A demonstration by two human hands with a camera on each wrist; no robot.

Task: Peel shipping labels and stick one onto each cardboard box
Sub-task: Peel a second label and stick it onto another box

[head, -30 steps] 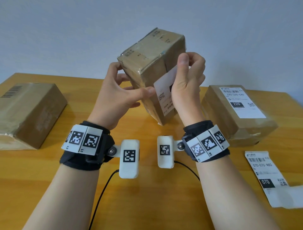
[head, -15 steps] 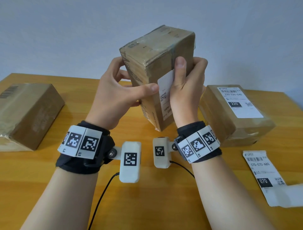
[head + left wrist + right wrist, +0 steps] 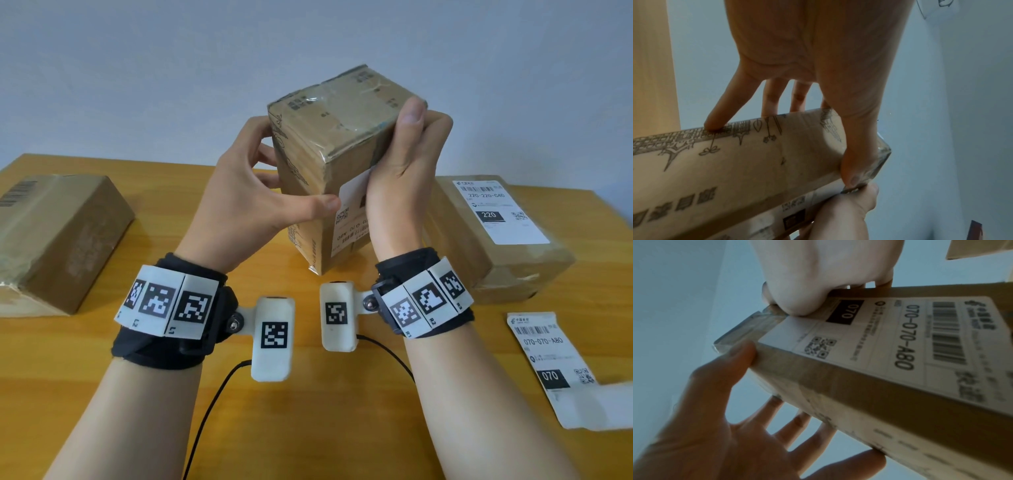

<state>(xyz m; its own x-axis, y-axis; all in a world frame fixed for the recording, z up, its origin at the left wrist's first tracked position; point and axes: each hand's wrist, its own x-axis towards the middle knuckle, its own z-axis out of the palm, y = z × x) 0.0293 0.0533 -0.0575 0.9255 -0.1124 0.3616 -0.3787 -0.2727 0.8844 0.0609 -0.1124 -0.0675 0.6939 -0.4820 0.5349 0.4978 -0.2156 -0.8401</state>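
This looks like a plain packing or mailing corner in an office or a home; the pictures do not settle which. A honey-coloured wooden desk (image 3: 325, 428) fills the lower half of the head view, set against a bare pale grey-blue wall (image 3: 171, 68) across the top. Taped brown cardboard boxes sit at the left edge (image 3: 58, 236) and the right (image 3: 493, 240), the right one carrying a white printed shipping label (image 3: 496, 210) with barcode. Another white label strip (image 3: 551, 363) lies flat at the lower right.
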